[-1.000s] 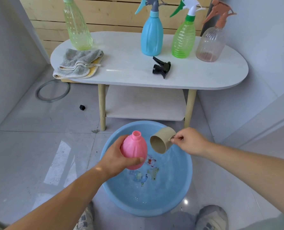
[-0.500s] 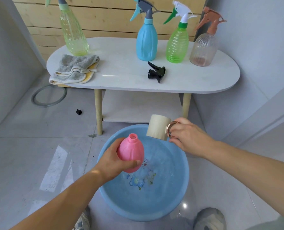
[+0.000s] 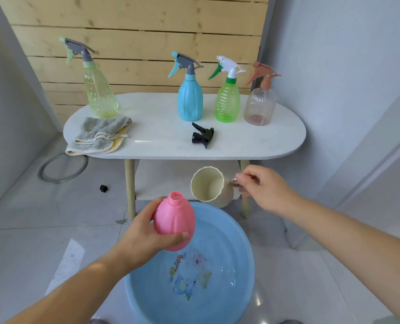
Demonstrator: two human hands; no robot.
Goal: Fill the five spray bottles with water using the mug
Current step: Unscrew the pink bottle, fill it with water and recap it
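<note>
My left hand (image 3: 145,237) grips an uncapped pink bottle (image 3: 174,222), held upright over the near-left rim of a blue basin (image 3: 245,277) with water in it. My right hand (image 3: 264,188) pinches the handle of a cream mug (image 3: 209,187), tipped with its mouth toward me, up and to the right of the pink bottle's open neck. On the white table (image 3: 252,141) stand a yellow-green spray bottle (image 3: 99,90), a blue one (image 3: 190,99), a green one (image 3: 227,99) and a clear pinkish one (image 3: 260,104), all capped. A black spray head (image 3: 202,136) lies loose on the table.
A folded grey and yellow towel (image 3: 100,136) lies at the table's left end. A grey ring (image 3: 62,168) and a small black cap (image 3: 103,188) lie on the tiled floor to the left. Walls close in on the right and left.
The mug has risen from beside the bottle neck to above and right of it, over the basin's far rim. The pink bottle stayed in my left hand, and the view tilted up.
</note>
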